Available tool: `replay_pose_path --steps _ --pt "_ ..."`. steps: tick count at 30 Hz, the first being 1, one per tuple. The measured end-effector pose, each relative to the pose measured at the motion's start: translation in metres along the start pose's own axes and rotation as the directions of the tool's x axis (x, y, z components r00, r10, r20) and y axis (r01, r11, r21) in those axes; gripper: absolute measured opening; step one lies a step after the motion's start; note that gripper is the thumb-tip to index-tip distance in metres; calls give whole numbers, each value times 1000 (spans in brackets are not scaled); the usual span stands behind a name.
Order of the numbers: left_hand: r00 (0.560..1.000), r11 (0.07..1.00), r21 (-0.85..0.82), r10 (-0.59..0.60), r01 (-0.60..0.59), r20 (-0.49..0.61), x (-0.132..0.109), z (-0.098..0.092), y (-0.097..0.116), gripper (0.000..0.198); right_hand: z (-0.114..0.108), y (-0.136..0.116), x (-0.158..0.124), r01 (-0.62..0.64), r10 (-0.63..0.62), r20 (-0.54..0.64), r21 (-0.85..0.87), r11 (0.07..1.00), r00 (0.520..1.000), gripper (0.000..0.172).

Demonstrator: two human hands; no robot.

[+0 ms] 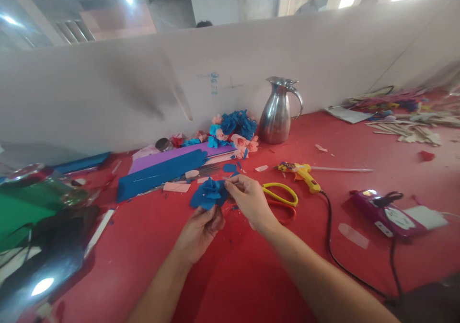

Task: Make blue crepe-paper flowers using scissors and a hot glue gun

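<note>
Holding one blue flower (210,192) two-handed

Centre of frame: paper flower (209,194) between left hand (201,231) and right hand (251,201), over bench (140,270). Scissors (295,197) just right; farther right, glue gun (306,176); lower right, power strip (391,217). Behind, left of centre, paper strip (163,173); beyond it, flower bunch (237,125), jug (276,117) to its right, partition (143,78) behind both.

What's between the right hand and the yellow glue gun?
A yellow scissors handle lies between the right hand and the glue gun in the head view.
</note>
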State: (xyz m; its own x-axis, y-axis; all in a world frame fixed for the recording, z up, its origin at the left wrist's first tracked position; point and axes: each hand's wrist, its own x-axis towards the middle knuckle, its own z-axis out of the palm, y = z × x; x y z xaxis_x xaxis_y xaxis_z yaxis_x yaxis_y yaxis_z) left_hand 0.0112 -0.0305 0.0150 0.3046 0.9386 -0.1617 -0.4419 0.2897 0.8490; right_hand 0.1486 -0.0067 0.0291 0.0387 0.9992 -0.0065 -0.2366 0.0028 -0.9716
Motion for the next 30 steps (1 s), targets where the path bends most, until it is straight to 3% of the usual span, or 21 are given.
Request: replay_pose_path --steps 21,30 --pt "1000 998 -65 5 -6 -22 0 -1 -1 29 4 -4 -4 -5 4 12 59 998 1000 24" --pt "991 997 -71 -4 -6 -133 1 0 1 21 5 -2 -4 24 -24 -8 18 1000 1000 23"
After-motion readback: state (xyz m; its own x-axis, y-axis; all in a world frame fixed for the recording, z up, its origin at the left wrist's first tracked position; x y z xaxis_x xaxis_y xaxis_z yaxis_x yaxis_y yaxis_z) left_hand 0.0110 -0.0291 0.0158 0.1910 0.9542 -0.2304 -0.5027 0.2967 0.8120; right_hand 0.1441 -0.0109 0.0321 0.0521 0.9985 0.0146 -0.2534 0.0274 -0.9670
